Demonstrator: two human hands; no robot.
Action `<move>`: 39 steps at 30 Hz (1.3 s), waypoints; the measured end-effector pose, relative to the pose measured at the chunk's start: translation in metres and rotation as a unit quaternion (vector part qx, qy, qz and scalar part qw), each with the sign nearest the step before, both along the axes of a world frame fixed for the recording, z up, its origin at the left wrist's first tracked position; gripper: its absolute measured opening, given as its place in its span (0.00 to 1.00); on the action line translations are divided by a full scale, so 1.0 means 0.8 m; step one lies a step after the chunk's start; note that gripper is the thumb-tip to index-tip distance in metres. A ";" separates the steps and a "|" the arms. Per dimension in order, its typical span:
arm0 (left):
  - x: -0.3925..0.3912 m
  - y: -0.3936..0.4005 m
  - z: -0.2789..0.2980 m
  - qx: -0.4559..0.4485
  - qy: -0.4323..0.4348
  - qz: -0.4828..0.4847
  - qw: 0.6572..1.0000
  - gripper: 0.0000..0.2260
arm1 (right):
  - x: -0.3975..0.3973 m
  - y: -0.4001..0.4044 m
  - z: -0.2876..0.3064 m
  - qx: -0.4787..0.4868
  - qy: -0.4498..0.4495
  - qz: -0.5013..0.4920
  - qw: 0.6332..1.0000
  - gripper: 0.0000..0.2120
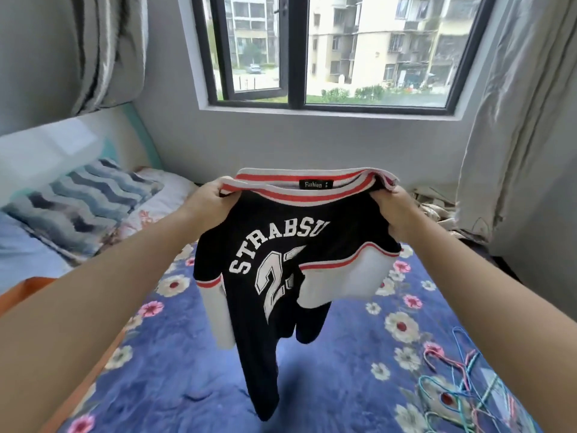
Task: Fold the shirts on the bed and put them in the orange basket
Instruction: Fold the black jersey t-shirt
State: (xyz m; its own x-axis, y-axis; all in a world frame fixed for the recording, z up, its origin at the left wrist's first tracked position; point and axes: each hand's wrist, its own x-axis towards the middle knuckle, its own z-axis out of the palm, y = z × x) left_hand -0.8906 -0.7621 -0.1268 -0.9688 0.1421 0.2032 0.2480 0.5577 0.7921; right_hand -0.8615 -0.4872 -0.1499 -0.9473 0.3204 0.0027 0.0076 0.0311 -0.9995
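Head view, both hands' fingers curled, gripping shirt collar

The orange basket is mostly hidden behind the left forearm.

Both arms outstretched, left hand and right hand raised (fingers clenched).

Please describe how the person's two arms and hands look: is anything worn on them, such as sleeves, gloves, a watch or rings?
Both forearms are bare as far as the picture shows them; no sleeve reaches into view. The left hand and the right hand wear no gloves. No watch, bracelet or ring can be seen on the wrists or on the fingers that show.
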 end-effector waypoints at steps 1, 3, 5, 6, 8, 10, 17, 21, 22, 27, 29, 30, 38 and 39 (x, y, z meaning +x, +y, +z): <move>-0.005 -0.009 -0.004 -0.060 0.007 -0.010 0.998 0.09 | -0.001 -0.005 -0.004 0.018 0.003 0.015 1.000 0.12; -0.010 -0.025 -0.012 -0.143 0.003 -0.041 0.989 0.10 | 0.003 -0.018 -0.009 0.058 0.017 0.042 0.997 0.11; -0.008 -0.045 -0.020 -0.199 -0.021 -0.071 0.977 0.10 | 0.010 -0.039 -0.017 0.087 0.025 0.066 0.994 0.11; -0.005 -0.057 -0.024 -0.224 -0.035 -0.089 0.970 0.10 | 0.018 -0.052 -0.019 0.097 0.018 0.069 0.993 0.10; 0.001 -0.077 -0.031 -0.259 -0.070 -0.112 0.957 0.09 | 0.037 -0.068 -0.020 0.116 -0.012 0.089 0.989 0.09; 0.014 -0.108 -0.033 -0.304 -0.109 -0.126 0.938 0.10 | 0.062 -0.090 -0.022 0.118 -0.070 0.134 0.981 0.08; 0.051 -0.181 -0.029 -0.336 -0.225 -0.152 0.902 0.09 | 0.120 -0.157 -0.017 0.124 -0.170 0.159 0.965 0.04; 0.035 -0.197 -0.028 -0.305 -0.206 -0.114 0.923 0.10 | 0.113 -0.169 -0.008 0.218 -0.189 0.130 0.949 0.03; 0.029 -0.197 -0.031 -0.305 -0.183 -0.104 0.929 0.11 | 0.108 -0.169 -0.009 0.266 -0.193 0.120 0.937 0.06; -0.014 -0.203 -0.060 -0.332 -0.073 -0.043 0.940 0.13 | 0.060 -0.170 -0.053 0.489 -0.216 0.097 0.839 0.14; -0.045 -0.202 -0.088 -0.341 -0.069 -0.031 0.937 0.13 | 0.031 -0.165 -0.086 0.535 -0.225 0.096 0.809 0.13; -0.062 -0.201 -0.105 -0.346 -0.070 -0.027 0.935 0.13 | 0.017 -0.161 -0.103 0.547 -0.224 0.095 0.801 0.12; -0.169 -0.167 -0.238 -0.347 -0.105 0.015 0.932 0.13 | -0.087 -0.119 -0.244 0.576 -0.272 0.079 0.767 0.09; -0.181 -0.164 -0.259 -0.351 -0.118 0.020 0.929 0.14 | -0.099 -0.115 -0.266 0.574 -0.277 0.078 0.766 0.09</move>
State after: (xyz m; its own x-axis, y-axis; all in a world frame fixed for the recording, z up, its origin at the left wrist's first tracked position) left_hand -1.0352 -0.8936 -0.3341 -0.9818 0.1226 -0.1452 0.0816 0.9620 0.2604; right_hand -0.9408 -0.5795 -0.3631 -0.9313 0.2908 -0.2193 0.3278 0.9317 -0.1563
